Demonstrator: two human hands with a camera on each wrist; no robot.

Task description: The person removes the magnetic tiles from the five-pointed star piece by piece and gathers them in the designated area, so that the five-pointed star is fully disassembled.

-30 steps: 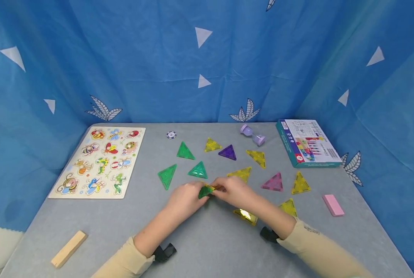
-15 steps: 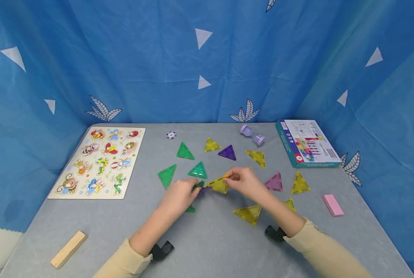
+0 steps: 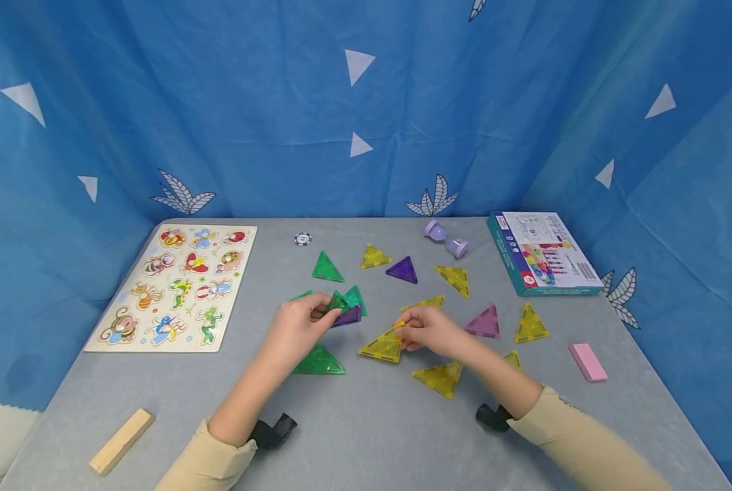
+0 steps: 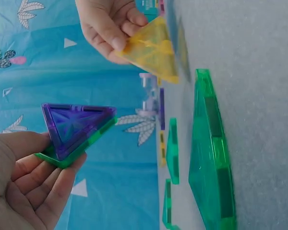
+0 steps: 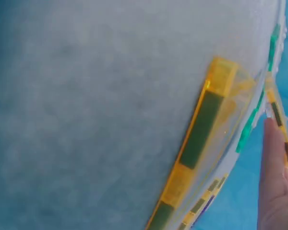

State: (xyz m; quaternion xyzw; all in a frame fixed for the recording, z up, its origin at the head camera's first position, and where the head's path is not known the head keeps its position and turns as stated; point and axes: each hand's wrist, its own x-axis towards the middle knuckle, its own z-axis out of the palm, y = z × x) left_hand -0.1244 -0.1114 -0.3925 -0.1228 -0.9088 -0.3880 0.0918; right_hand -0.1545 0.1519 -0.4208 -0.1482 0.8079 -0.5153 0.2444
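Observation:
My left hand [image 3: 298, 327] pinches two triangular magnetic tiles above the table. In the left wrist view, a purple triangle tile [image 4: 77, 125] lies against a green triangle tile [image 4: 62, 161], with the thumb on the near side. My right hand [image 3: 430, 331] holds a yellow triangle tile [image 3: 381, 349] by its right corner, tilted low over the table; whether it touches the surface cannot be told. Below the left hand lies a larger green tile [image 3: 319, 361]. Another yellow tile [image 3: 441, 378] is flat just in front of the right hand, and one more [image 3: 430, 302] is partly hidden behind it.
Several loose triangle tiles lie around, including a pink one [image 3: 485, 322] and a purple one [image 3: 402, 270]. An insect puzzle board [image 3: 110, 341] is at left, near a wooden block [image 3: 122, 441]. A box [image 3: 546, 252], an hourglass [image 3: 447, 239] and a pink block [image 3: 589, 362] are at right.
From close together at the centre, my hands have moved apart. The yellow tile has come away with the right hand and lowered; the green and purple tiles have gone left with the left hand.

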